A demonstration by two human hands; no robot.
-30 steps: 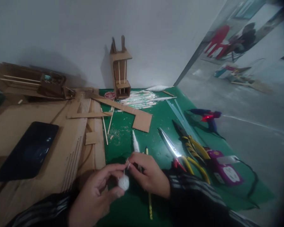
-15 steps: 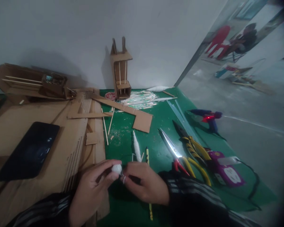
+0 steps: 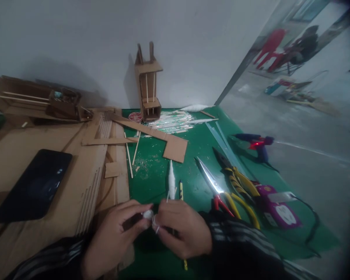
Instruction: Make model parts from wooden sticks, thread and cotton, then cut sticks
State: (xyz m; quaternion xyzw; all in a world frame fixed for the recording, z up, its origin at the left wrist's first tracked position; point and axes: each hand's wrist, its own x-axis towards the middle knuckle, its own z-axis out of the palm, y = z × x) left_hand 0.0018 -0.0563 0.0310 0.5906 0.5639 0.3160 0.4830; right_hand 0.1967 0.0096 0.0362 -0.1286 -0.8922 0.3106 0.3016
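My left hand (image 3: pixel 116 235) pinches a small white ball (image 3: pixel 147 214), perhaps wound thread, between thumb and fingertips. Right beside it my right hand (image 3: pixel 184 231) is closed, with white thread (image 3: pixel 155 222) looped at its fingertips. A thin stick thickly wrapped in white thread (image 3: pixel 171 181) sticks up beyond the right hand, its tip pointing away from me. Its lower end is hidden by the fingers. Under the right hand lies a yellow and black pencil (image 3: pixel 181 190), both ends showing.
Scissors (image 3: pixel 210 179), pliers (image 3: pixel 242 179), a purple box (image 3: pixel 280 210) and a glue gun (image 3: pixel 259 144) lie to the right. Cardboard strips (image 3: pixel 175 149), thin sticks and a cardboard model (image 3: pixel 146 89) stand further back. A dark tablet (image 3: pixel 33 186) rests on cardboard at left.
My left hand has shifted slightly right, and its fingers now cover more of the white ball. The thread-wrapped stick has swung more upright at the right hand.
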